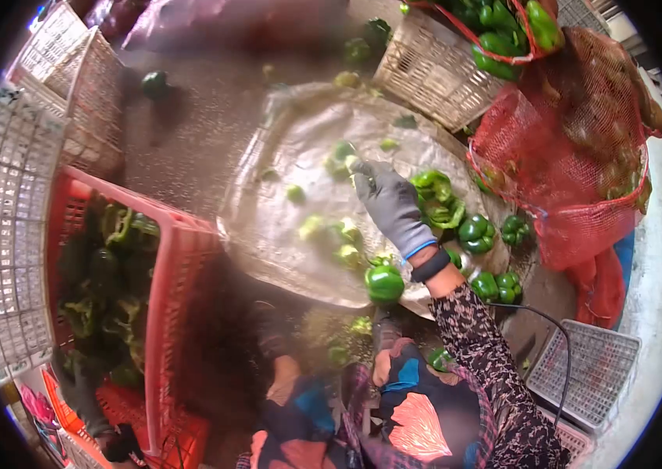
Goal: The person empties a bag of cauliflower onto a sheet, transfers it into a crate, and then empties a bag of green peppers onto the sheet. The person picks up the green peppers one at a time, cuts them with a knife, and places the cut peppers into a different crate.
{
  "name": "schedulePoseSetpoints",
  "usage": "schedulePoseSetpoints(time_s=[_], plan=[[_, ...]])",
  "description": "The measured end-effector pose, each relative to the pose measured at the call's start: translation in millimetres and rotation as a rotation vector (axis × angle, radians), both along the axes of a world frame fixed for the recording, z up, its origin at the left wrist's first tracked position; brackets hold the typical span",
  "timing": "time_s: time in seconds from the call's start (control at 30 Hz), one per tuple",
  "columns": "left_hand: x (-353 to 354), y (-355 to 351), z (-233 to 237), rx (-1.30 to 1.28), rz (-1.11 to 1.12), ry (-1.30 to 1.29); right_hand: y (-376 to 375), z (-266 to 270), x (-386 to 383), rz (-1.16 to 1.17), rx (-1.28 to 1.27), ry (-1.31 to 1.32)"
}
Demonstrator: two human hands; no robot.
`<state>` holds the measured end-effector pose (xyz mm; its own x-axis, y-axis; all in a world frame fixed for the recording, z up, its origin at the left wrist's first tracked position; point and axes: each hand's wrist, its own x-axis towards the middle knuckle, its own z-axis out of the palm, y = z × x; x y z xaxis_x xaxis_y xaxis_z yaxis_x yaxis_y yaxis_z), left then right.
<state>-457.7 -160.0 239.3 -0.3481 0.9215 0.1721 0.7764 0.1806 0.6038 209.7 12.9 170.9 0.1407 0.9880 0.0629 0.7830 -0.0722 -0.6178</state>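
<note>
My right hand, in a grey glove with a blue cuff, reaches over a pale, dirty sheet on the floor. Its fingers close at the tips on a small, blurred green bell pepper. Beside this hand lie broken green pepper pieces and whole green bell peppers. Another bell pepper sits at the sheet's near edge. At the lower left, my left hand, in a dark glove, is at the near end of a red crate holding green peppers; its fingers are hard to make out.
White crates stand along the left. A pale crate is at the back, with peppers in a red net bag above it. More red netting lies at right. Near it are a grey crate and a black cable.
</note>
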Motion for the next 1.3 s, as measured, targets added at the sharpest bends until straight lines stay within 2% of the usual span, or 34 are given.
schedulePoseSetpoints(time_s=[0.03, 0.07, 0.1, 0.13, 0.2, 0.23, 0.27, 0.33, 0.37, 0.4, 0.43, 0.47, 0.5, 0.53, 0.57, 0.63, 0.67, 0.7, 0.73, 0.77, 0.8, 0.83, 0.87, 0.93, 0.97, 1.0, 1.03, 1.07, 1.13, 1.17, 1.2, 1.27, 1.3], plan=[[-24.0, -17.6, -17.0, -0.083, -0.021, 0.442, -7.3, -22.4, 21.7, 0.056, 0.008, -0.046], [-37.8, -34.4, -30.2, -0.26, -0.015, 0.639, -18.8, -48.0, 39.5, 0.101, 0.014, -0.092], [-49.2, -52.3, -43.2, -0.461, 0.035, 0.687, -34.0, -73.4, 56.2, 0.13, 0.023, -0.157], [-47.0, -60.1, -43.9, -0.609, 0.087, 0.692, -53.2, -71.1, 61.9, 0.123, -0.086, -0.185], [-18.6, -57.5, -18.8, -0.688, 0.161, 0.616, -96.6, -51.4, 66.7, 0.132, -0.125, -0.123], [-5.9, -47.0, -2.9, -0.563, 0.173, 0.488, -119.7, -50.7, 68.5, 0.158, -0.282, -0.128], [25.1, -32.0, 10.2, -0.562, 0.172, 0.488, -141.1, -49.5, 68.0, 0.179, -0.431, -0.13], [130.0, -2.2, 39.2, 0.015, -0.074, 0.157, -182.0, -63.7, 56.7, 0.107, -0.551, -0.149], [199.6, 9.8, 44.6, 0.008, -0.177, -0.02, -203.5, -92.6, 55.2, 0.093, -0.436, -0.166], [270.8, 22.2, 48.2, -0.005, -0.28, -0.197, -199.1, -91.9, 51.2, 0.093, -0.435, -0.157], [322.6, 38.9, 55.1, -0.197, -0.457, -0.085, -193.4, -86.1, 42.7, -0.035, -0.549, -0.077], [358.1, 51.8, 29.9, -0.402, -0.564, -0.313, -190.5, -83.4, 38.9, -0.167, -0.662, 0.002], [393.5, 64.5, 4.7, -0.629, -0.622, -0.519, -191.3, -100.2, 50.8, -0.213, -0.59, 0.176], [403.9, 67.9, -65.3, -0.801, -0.708, -0.735, -195.1, -113.1, 59.9, -0.213, -0.586, 0.175], [431.8, 74.8, -105.6, -0.97, -0.737, -0.738, -197.6, -122.7, 70.5, -0.288, -0.528, 0.539], [486.9, 78.5, -169.1, -1.063, -0.817, -0.969, -200.1, -118.7, 83.0, -0.35, -0.577, 0.811], [506.8, 76.8, -185.0, -1.113, -0.831, -1.063, -201.4, -116.4, 89.0, -0.391, -0.602, 0.941], [524.4, 74.2, -178.8, -1.187, -0.779, -1.234, -204.5, -117.9, 82.2, -0.282, -0.419, 1.037], [537.6, 71.3, -171.8, -1.257, -0.717, -1.401, -204.6, -121.2, 73.5, -0.205, -0.325, 1.017], [540.6, 55.2, -188.1, -1.137, -0.73, -1.382, -204.3, -124.0, 64.8, -0.13, -0.228, 0.997], [540.0, 58.0, -162.4, -1.016, -0.633, -1.48, -201.3, -122.5, 54.9, -0.057, -0.131, 0.977], [535.9, 59.7, -157.7, -0.774, -0.71, -1.262, -201.7, -116.0, 41.3, -0.247, -0.238, 1.132], [531.0, 62.1, -154.8, -0.531, -0.776, -1.034, -193.3, -111.2, 25.7, -0.233, -0.162, 1.04], [530.5, 68.2, -132.5, -0.502, -0.563, -1.019, -173.3, -99.1, 1.8, -0.19, -0.001, 0.745], [525.1, 67.0, -135.9, -0.504, -0.457, -1.12, -165.0, -89.4, -2.6, -0.163, 0.035, 0.671], [518.6, 65.8, -139.0, -0.503, -0.351, -1.221, -163.8, -75.4, -4.6, -0.13, -0.009, 0.731], [518.3, 73.7, -118.8, -0.453, -0.299, -1.273, -150.2, -48.7, 3.8, -0.053, -0.097, 0.685], [511.0, 79.3, -119.7, -0.435, -0.301, -1.267, -142.2, -27.2, 11.5, -0.036, -0.247, 0.546], [494.1, 87.2, -128.6, -0.333, -0.367, -1.034, -135.4, -3.3, 20.9, 0.065, -0.118, 0.319], [489.5, 89.2, -129.4, -0.291, -0.397, -0.92, -131.6, 7.5, 20.8, 0.095, -0.109, 0.314], [486.3, 88.6, -129.0, -0.293, -0.398, -0.923, -129.1, 11.6, 19.8, 0.092, -0.111, 0.312], [482.8, 90.7, -125.6, -0.237, -0.502, -0.89, -121.2, 15.0, 14.8, 0.279, -0.131, 0.222], [481.7, 91.8, -123.0, -0.22, -0.529, -0.892, -120.2, 15.0, 9.8, 0.271, -0.153, 0.252]])
